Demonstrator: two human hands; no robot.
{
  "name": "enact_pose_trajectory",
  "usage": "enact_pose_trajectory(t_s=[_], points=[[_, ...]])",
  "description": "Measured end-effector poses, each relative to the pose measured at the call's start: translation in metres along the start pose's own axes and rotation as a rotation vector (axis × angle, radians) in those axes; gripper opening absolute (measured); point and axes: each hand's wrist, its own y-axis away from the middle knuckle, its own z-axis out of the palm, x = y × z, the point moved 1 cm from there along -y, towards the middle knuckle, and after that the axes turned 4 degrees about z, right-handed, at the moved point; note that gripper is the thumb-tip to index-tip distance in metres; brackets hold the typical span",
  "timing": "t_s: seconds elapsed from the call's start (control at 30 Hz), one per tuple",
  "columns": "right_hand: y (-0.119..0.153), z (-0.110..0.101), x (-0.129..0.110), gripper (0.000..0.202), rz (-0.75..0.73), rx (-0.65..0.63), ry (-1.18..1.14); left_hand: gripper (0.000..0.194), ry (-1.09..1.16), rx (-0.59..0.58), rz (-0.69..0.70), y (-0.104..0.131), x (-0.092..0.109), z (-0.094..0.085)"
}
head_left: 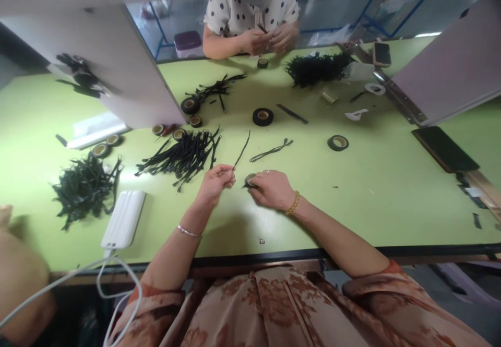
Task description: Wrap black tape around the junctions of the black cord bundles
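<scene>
While the left hand (216, 184) pinches a thin black cord (243, 148), the right hand (273, 189) holds a tape roll (250, 180).

At the centre of the frame, the left thumb and fingers are clamped together on the cord's lower end, its free length slanting up and rightward; just beside, the right fingers are bent over the roll, partly hiding it. Just above the right hand lies a looped cord (271, 150); left of centre spreads a bundle of black cords (186, 154), and at lower left rests a white power bank (124, 218).

Workshop indicated: green worktop (305, 216) bears heaps of black strips (186, 154) and several tape rolls (257, 118); co-worker (252, 21) at far edge.
</scene>
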Motion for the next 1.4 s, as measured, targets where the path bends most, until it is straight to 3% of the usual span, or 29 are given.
enact_pose_trajectory(t_s=[0.17, 0.4, 0.93, 1.13, 1.27, 1.4], points=[[-0.003, 0.005, -0.002, 0.022, 0.133, 0.03, -0.362, 0.032, 0.009, -0.037, -0.008, 0.003, -0.004, 0.004], [-0.004, 0.014, -0.007, 0.025, 0.177, 0.108, -0.663, 0.033, 0.009, -0.078, 0.02, 0.007, -0.008, 0.013], [-0.008, 0.018, -0.004, 0.033, 0.264, 0.19, -0.783, 0.033, -0.113, -0.155, 0.123, 0.013, -0.005, 0.021], [-0.008, 0.019, -0.004, 0.032, 0.317, 0.166, -0.855, 0.033, -0.304, -0.154, 0.327, 0.018, -0.006, 0.022], [-0.009, 0.019, -0.003, 0.031, 0.313, 0.169, -0.861, 0.018, -0.498, -0.145, 0.481, 0.023, -0.003, 0.023], [-0.009, 0.02, -0.002, 0.03, 0.321, 0.18, -0.888, 0.014, -0.531, -0.086, 0.466, 0.024, -0.002, 0.025]])
